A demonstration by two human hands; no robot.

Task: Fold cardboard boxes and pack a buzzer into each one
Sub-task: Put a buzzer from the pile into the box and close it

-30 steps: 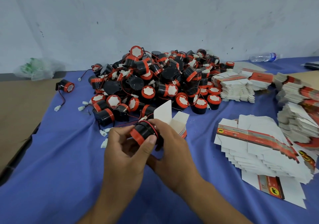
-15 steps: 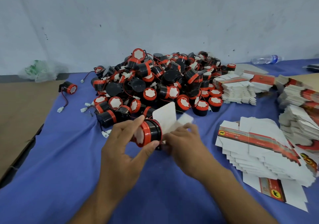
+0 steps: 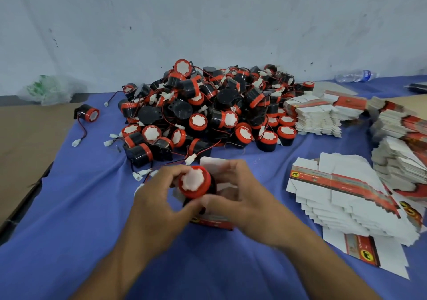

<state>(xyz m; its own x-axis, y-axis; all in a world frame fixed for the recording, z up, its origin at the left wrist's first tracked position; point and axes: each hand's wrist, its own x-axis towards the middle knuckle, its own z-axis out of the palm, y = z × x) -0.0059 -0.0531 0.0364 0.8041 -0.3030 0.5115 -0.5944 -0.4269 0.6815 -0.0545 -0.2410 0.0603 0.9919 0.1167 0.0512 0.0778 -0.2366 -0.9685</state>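
The left hand (image 3: 159, 203) grips a buzzer (image 3: 195, 183), half down in the open box (image 3: 215, 223) that the right hand (image 3: 246, 203) holds. Beyond them a heap of buzzers (image 3: 208, 110), and right of them stacks of flat boxes (image 3: 342, 198), wait; most of the work seems left.

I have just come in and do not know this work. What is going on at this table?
A person is packing a buzzer into a small cardboard box. The left hand pinches the buzzer, and the right hand holds the box around it. The buzzer's red and white face sticks up out of the opening, and the top flap is not yet closed. A pile of buzzers lies behind on the blue cloth, with stacks of flat boxes to the right.
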